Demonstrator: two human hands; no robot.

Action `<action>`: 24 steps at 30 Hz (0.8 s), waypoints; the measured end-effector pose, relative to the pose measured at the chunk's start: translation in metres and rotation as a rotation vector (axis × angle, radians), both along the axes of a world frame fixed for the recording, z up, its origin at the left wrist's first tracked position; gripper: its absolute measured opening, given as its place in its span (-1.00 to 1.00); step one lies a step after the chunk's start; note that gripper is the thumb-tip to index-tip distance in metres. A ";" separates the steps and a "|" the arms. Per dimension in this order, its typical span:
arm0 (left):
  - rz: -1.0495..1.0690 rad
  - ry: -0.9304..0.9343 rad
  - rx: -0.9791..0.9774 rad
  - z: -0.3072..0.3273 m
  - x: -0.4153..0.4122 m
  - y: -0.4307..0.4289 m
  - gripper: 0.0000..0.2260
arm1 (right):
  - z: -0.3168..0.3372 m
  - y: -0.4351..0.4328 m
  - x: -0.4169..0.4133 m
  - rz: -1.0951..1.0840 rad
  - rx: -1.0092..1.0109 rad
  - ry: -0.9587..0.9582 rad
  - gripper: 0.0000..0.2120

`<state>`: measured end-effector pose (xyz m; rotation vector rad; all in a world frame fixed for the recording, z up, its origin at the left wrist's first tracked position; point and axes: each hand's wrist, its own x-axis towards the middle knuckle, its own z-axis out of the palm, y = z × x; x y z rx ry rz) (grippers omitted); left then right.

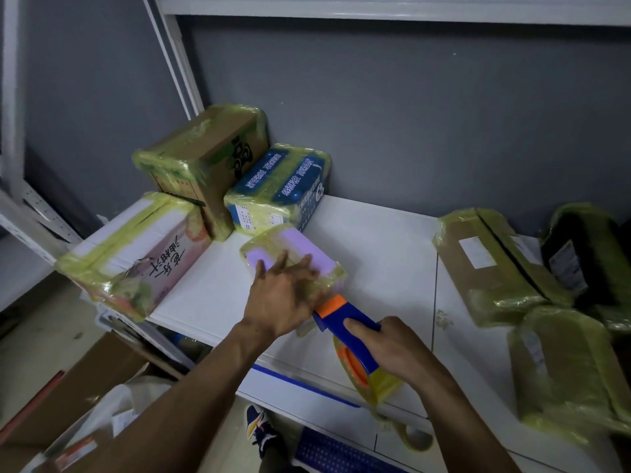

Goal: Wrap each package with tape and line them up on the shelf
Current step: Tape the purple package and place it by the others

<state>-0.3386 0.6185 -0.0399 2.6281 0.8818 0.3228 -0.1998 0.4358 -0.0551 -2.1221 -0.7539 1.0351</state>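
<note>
Our left grip [283, 302] lies released, fingers spread flat, pressing down on the purple package [307, 245]. The package sits on the shelf [375, 240] toward its front edge, just before the blue box [283, 186]. Our right grip [392, 346] is clenched round the handle of the tape dispenser [341, 315], whose orange head meets the package's near end. Two more taped boxes, brown [205, 155] and white [136, 247], fill the back left corner. Other wrapped parcels [488, 257] lie along the right edge.
</note>
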 end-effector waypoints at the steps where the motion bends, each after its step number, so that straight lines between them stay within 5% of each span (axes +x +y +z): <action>1: -0.006 -0.007 -0.006 -0.002 -0.001 0.001 -0.54 | 0.001 0.001 0.002 -0.005 -0.002 0.007 -0.45; 12: 0.015 -0.081 -0.054 -0.008 -0.001 0.001 -0.51 | 0.006 0.007 0.004 0.038 -0.015 -0.140 -0.53; 24: 0.170 -0.075 0.064 -0.020 0.008 -0.017 -0.45 | 0.003 0.007 -0.004 0.058 -0.105 -0.510 -0.51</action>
